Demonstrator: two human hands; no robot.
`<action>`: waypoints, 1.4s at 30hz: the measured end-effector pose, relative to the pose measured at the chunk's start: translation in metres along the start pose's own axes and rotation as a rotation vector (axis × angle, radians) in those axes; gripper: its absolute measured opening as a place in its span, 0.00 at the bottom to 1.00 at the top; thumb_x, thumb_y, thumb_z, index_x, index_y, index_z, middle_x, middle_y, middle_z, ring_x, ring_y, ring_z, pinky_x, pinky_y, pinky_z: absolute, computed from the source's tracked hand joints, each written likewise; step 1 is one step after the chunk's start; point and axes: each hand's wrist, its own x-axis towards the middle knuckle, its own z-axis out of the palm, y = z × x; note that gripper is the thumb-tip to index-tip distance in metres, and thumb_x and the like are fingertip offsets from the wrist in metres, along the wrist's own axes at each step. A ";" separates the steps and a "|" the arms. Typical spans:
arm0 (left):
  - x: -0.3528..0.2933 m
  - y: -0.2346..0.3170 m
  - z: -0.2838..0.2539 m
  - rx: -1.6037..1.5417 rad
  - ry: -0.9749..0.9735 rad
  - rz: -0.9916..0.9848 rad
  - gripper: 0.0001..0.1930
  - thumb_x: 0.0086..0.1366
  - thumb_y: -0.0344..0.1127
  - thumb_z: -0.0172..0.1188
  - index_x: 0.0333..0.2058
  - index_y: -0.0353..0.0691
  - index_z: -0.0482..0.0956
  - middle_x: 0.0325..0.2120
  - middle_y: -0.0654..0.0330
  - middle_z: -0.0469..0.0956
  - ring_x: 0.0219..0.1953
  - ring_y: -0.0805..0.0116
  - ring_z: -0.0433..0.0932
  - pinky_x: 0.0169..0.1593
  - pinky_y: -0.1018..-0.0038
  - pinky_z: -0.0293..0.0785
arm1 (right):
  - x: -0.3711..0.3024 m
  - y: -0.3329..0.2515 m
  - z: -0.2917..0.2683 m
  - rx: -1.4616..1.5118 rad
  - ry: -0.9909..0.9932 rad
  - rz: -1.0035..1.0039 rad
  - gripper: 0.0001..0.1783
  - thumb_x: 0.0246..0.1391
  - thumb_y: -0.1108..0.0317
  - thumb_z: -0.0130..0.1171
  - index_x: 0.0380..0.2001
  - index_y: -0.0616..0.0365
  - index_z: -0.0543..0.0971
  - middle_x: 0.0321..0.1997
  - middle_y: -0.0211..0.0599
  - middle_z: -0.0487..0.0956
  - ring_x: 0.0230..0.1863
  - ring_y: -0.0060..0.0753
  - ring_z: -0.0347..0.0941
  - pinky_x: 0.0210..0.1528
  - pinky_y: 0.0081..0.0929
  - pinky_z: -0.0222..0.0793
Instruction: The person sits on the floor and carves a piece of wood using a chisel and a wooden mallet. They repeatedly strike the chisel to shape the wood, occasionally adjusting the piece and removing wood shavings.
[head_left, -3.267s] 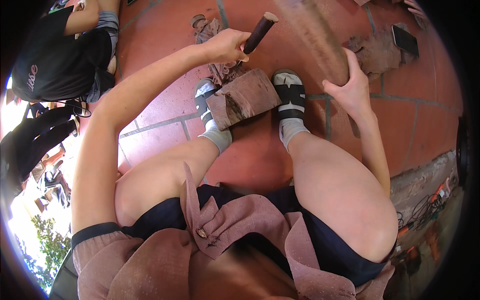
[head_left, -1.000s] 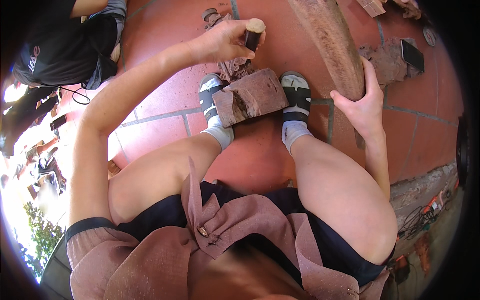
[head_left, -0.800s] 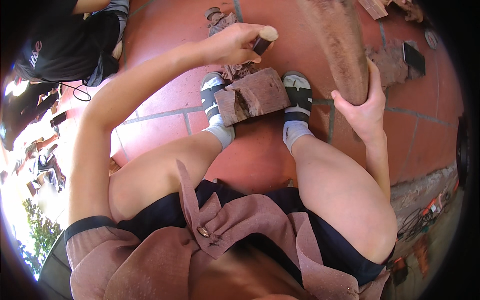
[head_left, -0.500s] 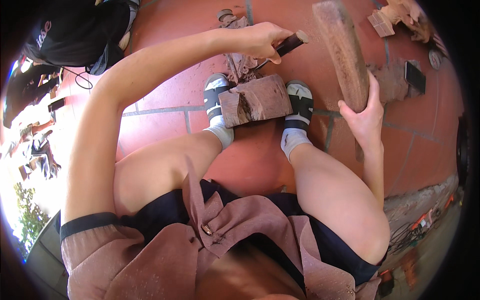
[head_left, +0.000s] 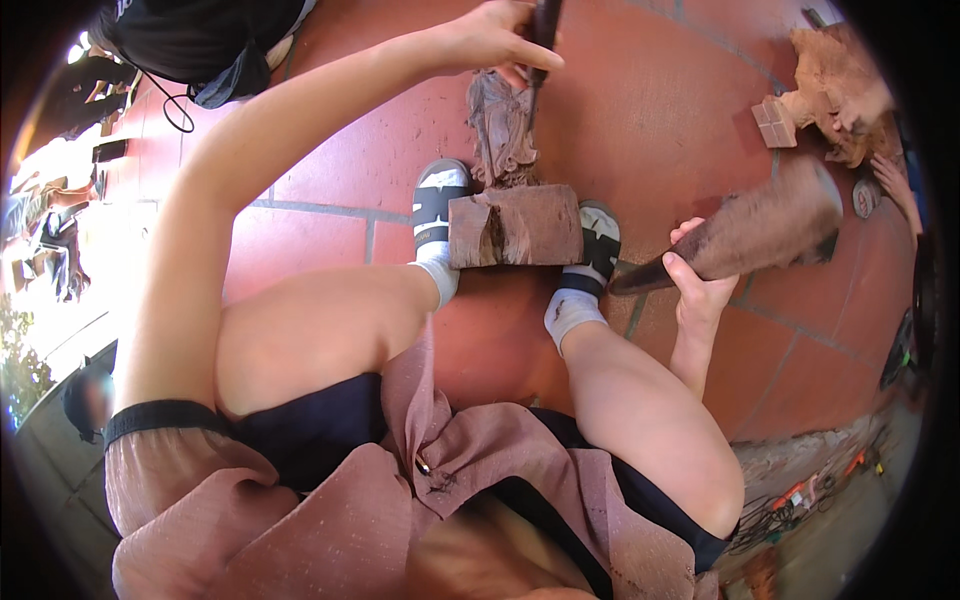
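Note:
A wooden carving (head_left: pixel 500 130) lies on the tiles with its square block base (head_left: pixel 530 228) toward me, between my sandalled feet. My left hand (head_left: pixel 492 38) is closed round the dark handle of a chisel (head_left: pixel 545 30), held upright at the carving's far right side. Its thin blade points down along that edge; whether the tip touches the wood I cannot tell. To the right, my right hand (head_left: pixel 700 285) grips a wooden mallet (head_left: pixel 765 225) by its narrow end, with the thick head tilted out to the right and slightly blurred. The mallet is apart from the chisel.
Another light brown carving (head_left: pixel 825 95) lies at the far right, with another person's hand (head_left: pixel 890 180) near it. Close by is a small round tin (head_left: pixel 865 198). A black bag-like bundle (head_left: pixel 190 40) sits at the far left. Cables (head_left: pixel 790 505) lie at the lower right.
My left hand has moved farther away, and the chisel has swung from slanted to upright. My right hand has lowered, tipping the mallet from upright out to the right.

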 end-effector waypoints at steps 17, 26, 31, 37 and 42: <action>-0.040 -0.079 -0.026 -0.198 0.342 0.255 0.16 0.65 0.30 0.59 0.50 0.35 0.68 0.43 0.55 0.76 0.46 0.64 0.79 0.48 0.67 0.80 | -0.014 0.025 -0.004 -0.125 0.006 0.046 0.31 0.39 0.84 0.66 0.50 0.61 0.69 0.43 0.38 0.76 0.47 0.29 0.72 0.52 0.30 0.69; 0.025 -0.033 0.018 0.607 0.200 0.506 0.33 0.51 0.32 0.68 0.58 0.46 0.67 0.39 0.55 0.78 0.40 0.64 0.79 0.46 0.68 0.76 | 0.005 0.020 0.020 -0.114 -0.027 0.247 0.23 0.39 0.81 0.69 0.40 0.61 0.72 0.31 0.33 0.77 0.34 0.24 0.74 0.40 0.24 0.72; 0.043 -0.035 0.030 0.674 0.121 0.527 0.33 0.50 0.31 0.66 0.57 0.44 0.68 0.36 0.52 0.78 0.39 0.58 0.79 0.45 0.65 0.76 | 0.004 0.028 0.025 -0.023 -0.002 0.329 0.21 0.39 0.82 0.66 0.39 0.61 0.72 0.31 0.33 0.77 0.32 0.24 0.74 0.38 0.23 0.72; 0.042 -0.040 0.031 0.689 0.112 0.523 0.32 0.49 0.30 0.65 0.56 0.42 0.68 0.37 0.50 0.79 0.40 0.55 0.79 0.47 0.64 0.75 | 0.005 0.030 0.023 -0.091 0.002 0.364 0.20 0.38 0.82 0.65 0.38 0.62 0.73 0.30 0.33 0.77 0.33 0.24 0.74 0.38 0.23 0.71; 0.043 -0.039 0.034 0.677 0.094 0.566 0.33 0.48 0.29 0.66 0.56 0.41 0.69 0.37 0.50 0.78 0.40 0.55 0.79 0.46 0.63 0.74 | 0.011 0.024 0.026 -0.113 -0.009 0.287 0.19 0.40 0.83 0.63 0.39 0.63 0.71 0.30 0.37 0.77 0.29 0.26 0.74 0.33 0.25 0.72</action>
